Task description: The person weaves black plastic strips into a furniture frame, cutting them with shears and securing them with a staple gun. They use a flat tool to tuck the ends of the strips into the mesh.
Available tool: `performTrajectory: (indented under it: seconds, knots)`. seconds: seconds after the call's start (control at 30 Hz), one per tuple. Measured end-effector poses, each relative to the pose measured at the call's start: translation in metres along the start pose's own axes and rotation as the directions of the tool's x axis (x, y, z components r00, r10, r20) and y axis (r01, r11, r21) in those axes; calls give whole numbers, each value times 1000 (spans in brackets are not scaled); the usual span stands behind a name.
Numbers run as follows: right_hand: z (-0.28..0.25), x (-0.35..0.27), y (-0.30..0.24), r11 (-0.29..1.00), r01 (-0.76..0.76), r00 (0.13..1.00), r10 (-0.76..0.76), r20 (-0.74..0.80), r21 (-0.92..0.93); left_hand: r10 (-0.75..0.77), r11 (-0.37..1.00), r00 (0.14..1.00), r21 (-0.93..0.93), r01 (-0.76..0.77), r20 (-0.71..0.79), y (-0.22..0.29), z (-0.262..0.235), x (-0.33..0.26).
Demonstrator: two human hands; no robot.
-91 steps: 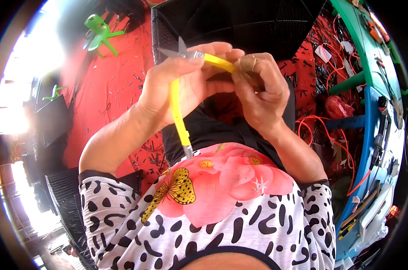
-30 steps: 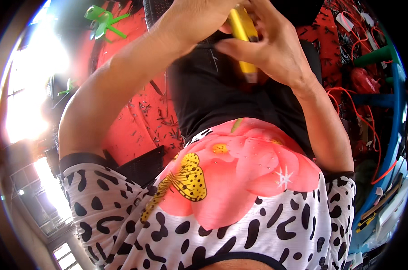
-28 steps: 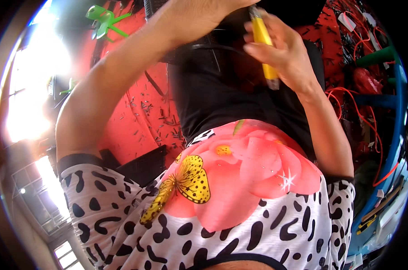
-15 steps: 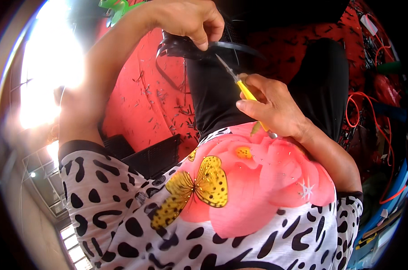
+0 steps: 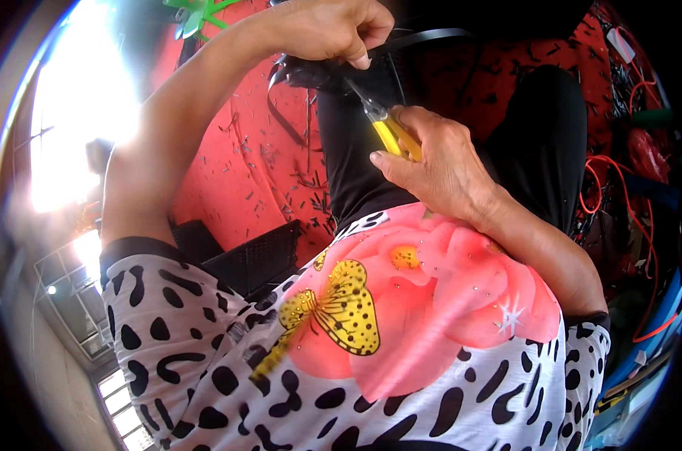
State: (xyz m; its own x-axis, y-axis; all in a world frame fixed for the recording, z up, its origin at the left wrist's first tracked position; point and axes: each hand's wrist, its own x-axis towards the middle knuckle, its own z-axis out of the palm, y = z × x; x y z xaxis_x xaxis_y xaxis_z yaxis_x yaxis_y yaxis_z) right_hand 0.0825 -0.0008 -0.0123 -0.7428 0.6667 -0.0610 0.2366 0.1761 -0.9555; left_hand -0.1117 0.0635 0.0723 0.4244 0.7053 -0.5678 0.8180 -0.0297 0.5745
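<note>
- We see the left hand (image 5: 322, 28) at the far top of the view, its fingers curled down and pinched shut on a thin black strap (image 5: 416, 39), a smooth, flat band that arcs away to the right.
- Below that hand hangs a dark, limp bundle (image 5: 311, 75) of the same black material, with a narrow loop drooping toward the red surface; we cannot tell exactly how the bundle and the strap join.
- Our right hand (image 5: 439, 161) sits nearer, right of centre, fingers wrapped closed around the yellow-handled cutters (image 5: 390, 128).
- The cutters have glossy yellow plastic grips and a slim grey metal nose that points up and left, reaching the underside of the black bundle just beneath the left hand.
- Whether the cutters' blades are parted or closed we cannot tell; the tip is lost against the dark material.
- Behind lies a red surface (image 5: 243, 173), matte and scattered with many short, dark, sliver-like offcuts.
- A black mesh basket (image 5: 254, 259) with a ribbed plastic wall stands near left.
- Thin orange wires (image 5: 619, 173) loop on the right.
</note>
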Motion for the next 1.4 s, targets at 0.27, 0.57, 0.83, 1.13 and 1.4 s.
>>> performTrajectory:
  seconds: [0.27, 0.57, 0.83, 1.13, 1.4]
  knots:
    - [11, 2, 5, 1000, 16, 998, -18, -58, -26, 52, 997, 997, -46, -54, -54, -9, 4, 4]
    - [14, 1, 5, 995, 45, 995, -52, -87, -89, 21, 994, 989, -104, -37, -148, -2, 3, -9]
    - [21, 4, 7, 988, 57, 989, -75, -128, -145, 76, 996, 958, -18, -85, -276, -12, 6, -12]
    - [22, 5, 0, 995, 38, 991, -49, -128, -93, 46, 994, 968, -81, -67, -246, -14, 3, -15]
    - [23, 2, 3, 985, 8, 989, -33, -145, -170, 110, 993, 959, -15, -118, -261, -14, 6, -14]
